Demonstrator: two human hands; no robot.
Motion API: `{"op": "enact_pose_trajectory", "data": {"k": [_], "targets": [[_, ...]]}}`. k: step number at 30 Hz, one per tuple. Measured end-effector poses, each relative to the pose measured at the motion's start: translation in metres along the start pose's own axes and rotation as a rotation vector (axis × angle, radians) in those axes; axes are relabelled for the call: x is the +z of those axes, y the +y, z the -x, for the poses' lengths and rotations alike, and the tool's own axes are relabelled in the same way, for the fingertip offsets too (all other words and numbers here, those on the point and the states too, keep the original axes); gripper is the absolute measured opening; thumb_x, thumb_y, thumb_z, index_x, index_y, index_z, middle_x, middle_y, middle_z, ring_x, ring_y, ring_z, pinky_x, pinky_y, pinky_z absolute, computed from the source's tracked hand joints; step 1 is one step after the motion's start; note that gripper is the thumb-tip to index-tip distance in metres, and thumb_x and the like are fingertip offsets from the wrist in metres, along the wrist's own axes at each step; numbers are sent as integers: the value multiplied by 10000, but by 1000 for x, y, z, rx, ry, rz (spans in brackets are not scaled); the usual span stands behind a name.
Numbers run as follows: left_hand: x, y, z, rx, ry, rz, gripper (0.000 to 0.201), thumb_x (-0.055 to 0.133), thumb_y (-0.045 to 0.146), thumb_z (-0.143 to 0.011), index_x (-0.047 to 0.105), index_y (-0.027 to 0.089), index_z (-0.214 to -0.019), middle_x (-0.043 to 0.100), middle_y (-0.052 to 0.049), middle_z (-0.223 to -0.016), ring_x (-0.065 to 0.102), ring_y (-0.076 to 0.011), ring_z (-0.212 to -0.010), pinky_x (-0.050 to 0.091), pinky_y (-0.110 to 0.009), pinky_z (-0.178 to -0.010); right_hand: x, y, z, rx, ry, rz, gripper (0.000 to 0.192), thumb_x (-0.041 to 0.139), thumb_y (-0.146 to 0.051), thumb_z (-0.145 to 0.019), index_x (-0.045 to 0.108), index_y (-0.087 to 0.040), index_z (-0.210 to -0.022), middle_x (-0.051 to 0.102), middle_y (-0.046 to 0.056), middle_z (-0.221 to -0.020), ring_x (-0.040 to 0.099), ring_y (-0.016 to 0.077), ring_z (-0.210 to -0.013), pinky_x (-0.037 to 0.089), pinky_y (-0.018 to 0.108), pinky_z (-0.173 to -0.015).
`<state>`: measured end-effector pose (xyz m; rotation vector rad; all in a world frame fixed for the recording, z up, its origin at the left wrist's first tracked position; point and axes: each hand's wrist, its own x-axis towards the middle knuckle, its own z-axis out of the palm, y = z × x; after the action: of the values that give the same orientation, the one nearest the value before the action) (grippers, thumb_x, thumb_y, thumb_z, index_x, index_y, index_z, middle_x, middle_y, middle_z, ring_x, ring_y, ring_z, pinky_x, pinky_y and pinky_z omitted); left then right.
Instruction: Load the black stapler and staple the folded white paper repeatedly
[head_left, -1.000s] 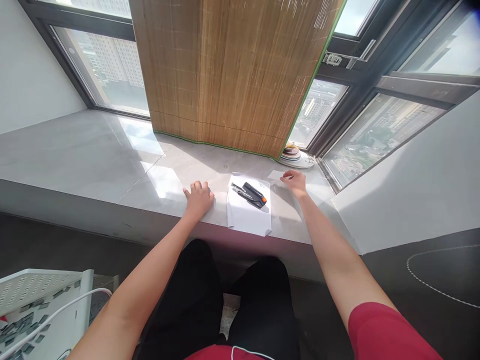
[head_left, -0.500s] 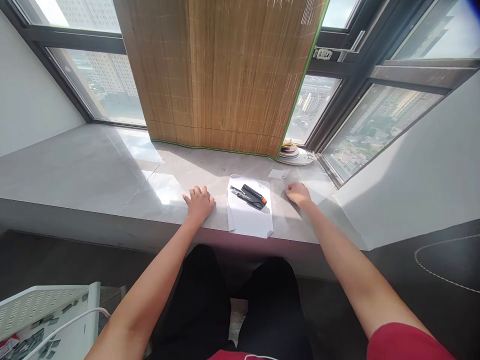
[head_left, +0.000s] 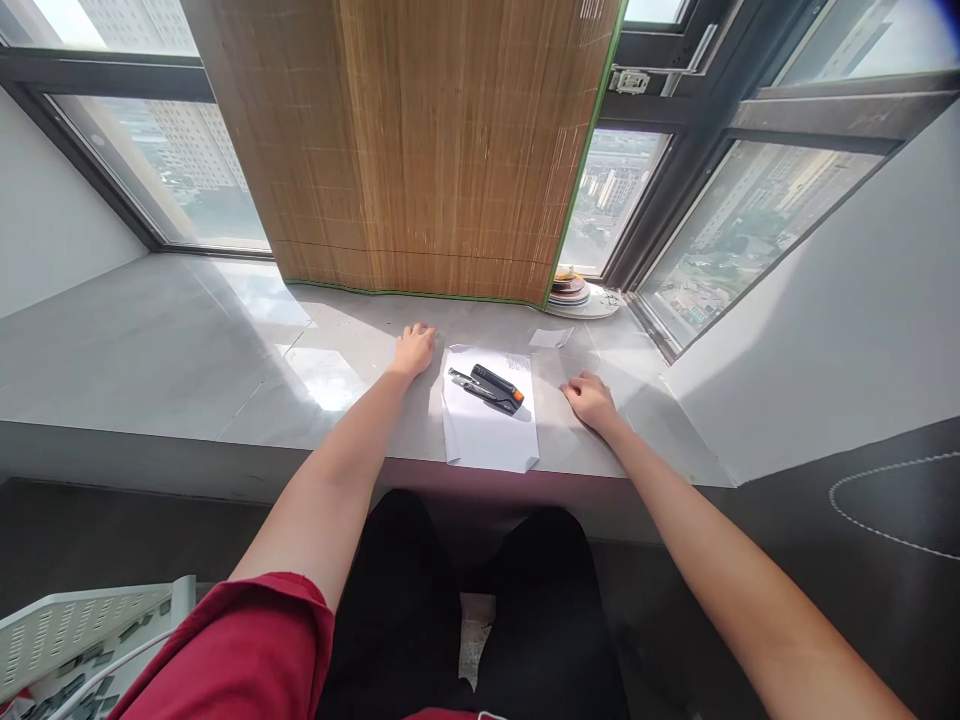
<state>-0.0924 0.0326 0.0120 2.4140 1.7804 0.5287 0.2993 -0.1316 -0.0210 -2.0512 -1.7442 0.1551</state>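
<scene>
On the grey sill (head_left: pixel 225 365) lies white paper (head_left: pixel 487 440), with its lower corners bent. A black stapler (head_left: pixel 496 385) with an orange spot at one end rests on the paper, its two long parts spread in a narrow V. My left hand (head_left: pixel 416 350) is on the sill, just beyond the paper's upper left corner, fingers stretched forward and holding nothing that I can see. My right hand (head_left: pixel 590 400) rests on the sill to the right of the paper, its fingers curled in. Neither hand touches the stapler.
A bamboo blind (head_left: pixel 420 160) hangs over the window behind the sill. Stacked plates (head_left: pixel 570 292) stand in the right corner, with a small white paper piece (head_left: pixel 550 338) nearer me. A white perforated rack (head_left: pixel 82 630) is at the lower left.
My left hand has moved forward and slightly right, from beside the paper to near its upper left corner. My right hand stays by the paper. The view has shifted slightly.
</scene>
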Motion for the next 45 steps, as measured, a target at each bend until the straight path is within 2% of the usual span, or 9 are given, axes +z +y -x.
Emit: {"op": "enact_pose_trajectory", "data": {"k": [5, 9, 18, 21, 24, 26, 29, 36, 45], "targets": [[5, 3, 7, 2, 65, 53, 291, 496, 168, -1036, 741, 223, -1182, 693, -179, -1248, 572, -365, -1222, 471, -479, -1063, 0, 0, 1, -5, 16, -14, 414, 553, -358, -960, 430, -231, -586, 595, 82, -864, 529, 233, -817, 420, 388, -820], [4, 9, 28, -31, 92, 103, 339, 494, 77, -986, 690, 177, -1244, 685, -181, -1197, 616, -340, -1189, 509, -438, -1013, -1, -2, 1, 2, 25, -23, 406, 567, -346, -949, 431, -233, -584, 595, 83, -865, 531, 233, -822, 419, 385, -821], [1, 23, 95, 2, 279, 629, 222, 524, 221, -1048, 746, 202, -1049, 713, -103, -1073, 715, -218, -849, 589, -384, -858, -7, -16, 7, 26, 68, -73, 427, 558, -337, -959, 411, -237, -571, 591, 88, -810, 520, 226, -786, 441, 404, -854], [-2, 24, 98, 45, 251, 646, 261, 509, 220, -1038, 760, 198, -1111, 724, -89, -993, 711, -236, -878, 576, -384, -865, -3, -42, 13, -27, 134, -261, 432, 501, -463, -1031, 546, -233, -668, 636, 71, -814, 553, 221, -774, 497, 394, -838], [-4, 26, 96, 122, 213, 639, 319, 498, 180, -1015, 770, 181, -1181, 702, -97, -991, 703, -253, -956, 556, -386, -918, 7, -81, 20, -222, 95, -532, 448, 572, -645, -1003, 734, -228, -970, 736, 69, -1008, 639, 233, -866, 556, 388, -821], [-4, 28, 97, 151, 182, 655, 325, 511, 187, -1013, 774, 186, -1204, 684, -96, -1003, 691, -253, -956, 547, -385, -932, 16, -104, 23, -349, 53, -569, 517, 704, -675, -923, 749, -228, -1179, 759, 91, -1147, 685, 258, -972, 579, 409, -871], [-3, 29, 99, 201, 136, 701, 313, 532, 259, -1042, 769, 207, -1239, 665, -95, -1043, 667, -251, -958, 538, -388, -956, 28, -123, 24, -405, 33, -562, 512, 768, -594, -907, 753, -217, -1253, 784, 110, -1214, 726, 282, -1045, 595, 427, -930], [-5, 25, 101, 199, 105, 789, 411, 481, 440, -1104, 735, 223, -1344, 634, -97, -1089, 630, -224, -892, 564, -402, -951, 35, -116, 23, -387, 21, -648, 322, 775, -355, -903, 816, -238, -1201, 823, 76, -1240, 769, 314, -1158, 592, 498, -1079], [-11, 26, 104, 326, 106, 769, 293, 652, 324, -973, 827, 225, -1186, 712, -81, -1046, 662, -212, -922, 572, -384, -917, 32, -112, 19, -390, 4, -677, 329, 798, -277, -861, 834, -221, -1183, 832, 77, -1227, 781, 317, -1141, 602, 502, -1077]]}}
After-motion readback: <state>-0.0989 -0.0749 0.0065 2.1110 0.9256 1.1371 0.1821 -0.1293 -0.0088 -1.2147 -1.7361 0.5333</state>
